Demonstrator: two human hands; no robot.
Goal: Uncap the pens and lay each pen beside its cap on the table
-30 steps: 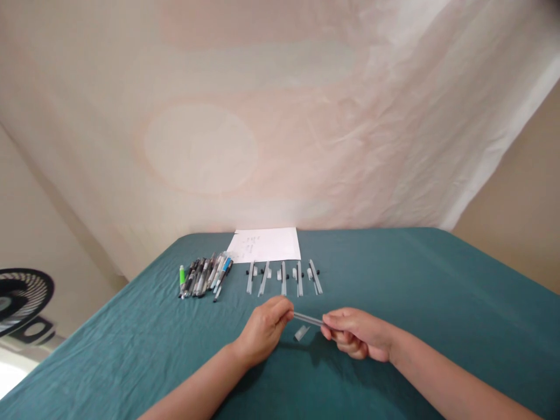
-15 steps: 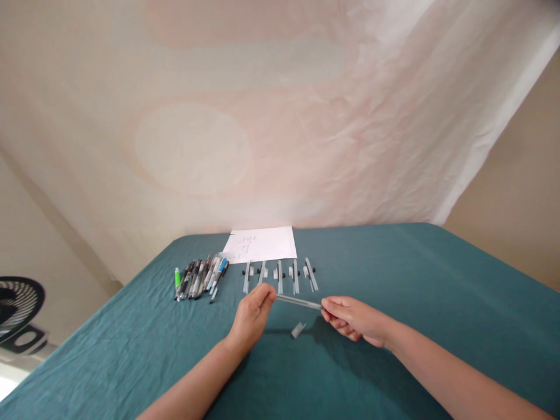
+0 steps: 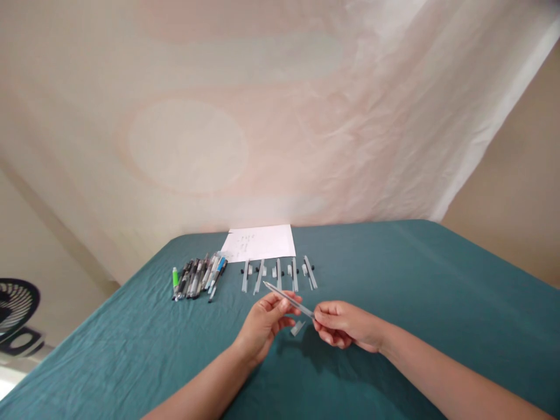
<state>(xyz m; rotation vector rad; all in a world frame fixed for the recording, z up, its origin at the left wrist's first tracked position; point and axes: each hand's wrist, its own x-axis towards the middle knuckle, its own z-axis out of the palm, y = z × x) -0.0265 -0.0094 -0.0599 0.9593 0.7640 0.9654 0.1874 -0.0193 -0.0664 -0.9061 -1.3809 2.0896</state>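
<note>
My right hand (image 3: 343,324) pinches one end of a thin clear pen barrel (image 3: 286,298), which slants up and to the left. My left hand (image 3: 266,321) is under the barrel's middle with its fingers loosely curled and the thumb touching it. A small clear cap (image 3: 298,328) lies on the teal cloth just below the barrel, between my hands. Beyond my hands lies a row of taken-apart pen parts (image 3: 278,274), clear barrels with small black and clear pieces.
A bundle of whole pens (image 3: 199,275), one green at its left, lies at the far left. A white sheet of paper (image 3: 260,242) sits at the table's (image 3: 415,280) far edge. A draped pale cloth hangs behind. A black fan (image 3: 15,306) stands at left.
The barrel went from level between both hands' fingertips to slanted, its far end raised left. My left hand let go of the end and moved under the middle.
</note>
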